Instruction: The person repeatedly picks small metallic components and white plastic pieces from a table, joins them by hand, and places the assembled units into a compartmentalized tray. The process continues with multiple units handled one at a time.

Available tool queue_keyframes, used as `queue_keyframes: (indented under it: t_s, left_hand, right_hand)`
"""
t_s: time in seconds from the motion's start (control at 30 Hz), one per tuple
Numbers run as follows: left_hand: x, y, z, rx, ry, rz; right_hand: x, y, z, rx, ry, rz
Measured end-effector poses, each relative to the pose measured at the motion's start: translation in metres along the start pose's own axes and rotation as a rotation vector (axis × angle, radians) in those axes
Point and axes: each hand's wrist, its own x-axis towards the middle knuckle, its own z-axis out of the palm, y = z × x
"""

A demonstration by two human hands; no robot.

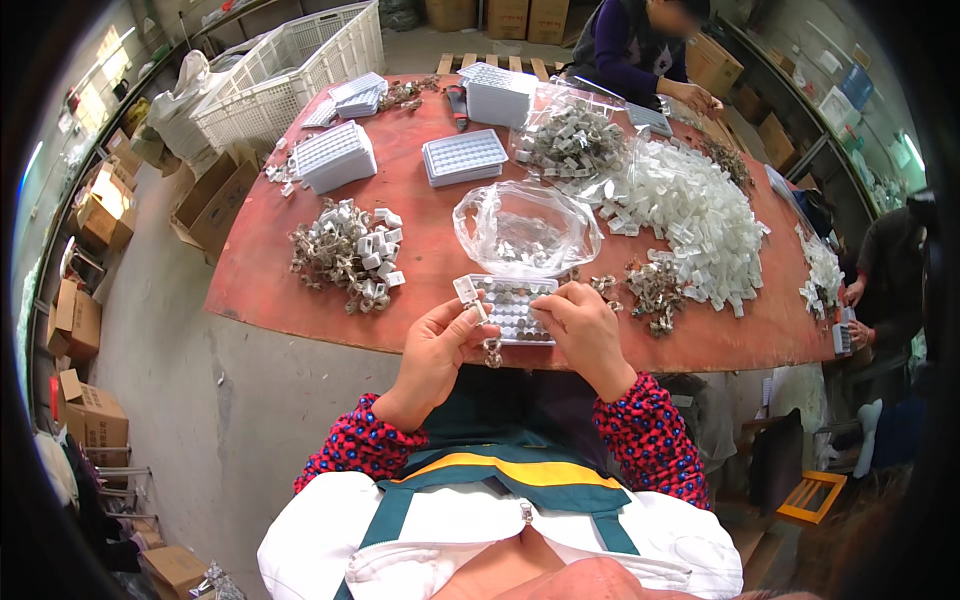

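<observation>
My left hand is closed on a small white plastic piece, and small metal parts dangle below its fingers. Right beside it, a shallow white tray with rows of pockets lies at the table's near edge; small round grey pieces sit in some rows. Over the tray's right side my right hand is pinched, its fingertips hiding whatever is between them. Just beyond the tray is an open clear plastic bag with small shiny parts inside.
The red table carries a heap of clipped white pieces, a pile of translucent plastic pieces, metal clips and stacked trays. One person works across the table, another at the right. Cardboard boxes stand leftward.
</observation>
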Motion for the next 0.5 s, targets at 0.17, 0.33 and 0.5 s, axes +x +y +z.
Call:
queue_keyframes:
  t_s: [0.17, 0.33, 0.5]
  left_hand:
    - [0.001, -0.002, 0.000, 0.119, 0.037, 0.026]
    - [0.001, -0.005, 0.005, 0.139, 0.002, 0.020]
    - [0.001, -0.009, 0.011, 0.176, -0.052, 0.042]
  right_hand:
    - [0.006, 0.001, 0.008, -0.130, -0.148, -0.153]
    - [0.013, -0.010, -0.001, 0.109, -0.116, -0.038]
    - [0.012, -0.034, -0.006, 0.259, 0.029, -0.003]
